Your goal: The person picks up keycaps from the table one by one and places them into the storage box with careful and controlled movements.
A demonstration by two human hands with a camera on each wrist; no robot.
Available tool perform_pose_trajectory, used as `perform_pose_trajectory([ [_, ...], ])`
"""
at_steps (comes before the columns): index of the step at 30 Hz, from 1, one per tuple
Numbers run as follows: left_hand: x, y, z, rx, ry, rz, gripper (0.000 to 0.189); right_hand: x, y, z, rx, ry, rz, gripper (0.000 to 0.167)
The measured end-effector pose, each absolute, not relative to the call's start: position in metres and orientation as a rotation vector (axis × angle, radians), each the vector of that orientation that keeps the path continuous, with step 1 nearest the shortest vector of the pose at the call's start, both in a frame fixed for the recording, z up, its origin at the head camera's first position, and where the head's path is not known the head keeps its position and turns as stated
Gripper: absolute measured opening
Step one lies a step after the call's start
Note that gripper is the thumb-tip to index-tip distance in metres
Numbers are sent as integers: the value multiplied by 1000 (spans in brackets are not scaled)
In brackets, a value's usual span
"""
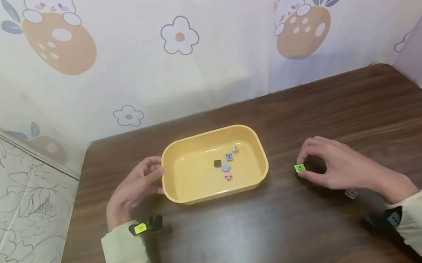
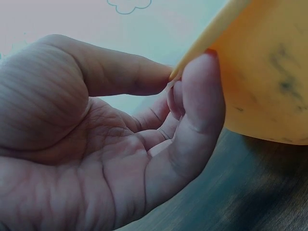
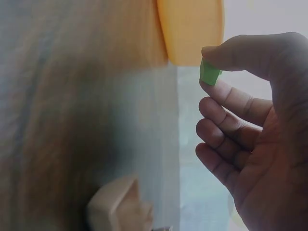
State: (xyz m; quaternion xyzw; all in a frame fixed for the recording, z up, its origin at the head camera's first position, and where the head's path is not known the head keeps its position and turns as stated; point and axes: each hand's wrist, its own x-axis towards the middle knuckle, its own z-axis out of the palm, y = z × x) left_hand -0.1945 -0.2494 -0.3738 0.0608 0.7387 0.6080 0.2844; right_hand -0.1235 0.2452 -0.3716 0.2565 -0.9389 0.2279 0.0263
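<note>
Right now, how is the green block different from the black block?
The green block is pinched by the right hand, while the black block lies inside the yellow tray. The green block shows a pattern on its face; on the black block I can't make one out. The green block is bright, the black block very dark. Both are small and squarish.

Gap Right, Blocked Left

Bare table (image 1: 229,240) separates the open-topped yellow basin (image 1: 191,179) from the right grip (image 1: 335,164). The left grip (image 1: 136,188) blocks the basin's side toward the left edge; a patterned backdrop (image 1: 223,55) closes off the back edge.
</note>
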Motion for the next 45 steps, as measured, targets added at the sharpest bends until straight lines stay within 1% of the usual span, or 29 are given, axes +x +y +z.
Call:
perform_pose_trajectory([
  [22,-195,-250,-370,155,1982,1613,45,-144,221,-350,865,-2840,785,22],
  [30,-196,-250,-372,138,1993,1608,42,-151,213,-341,869,-2826,786,19],
  [45,-197,-251,-374,140,1984,1615,41,-164,195,-338,885,-2834,827,17],
])
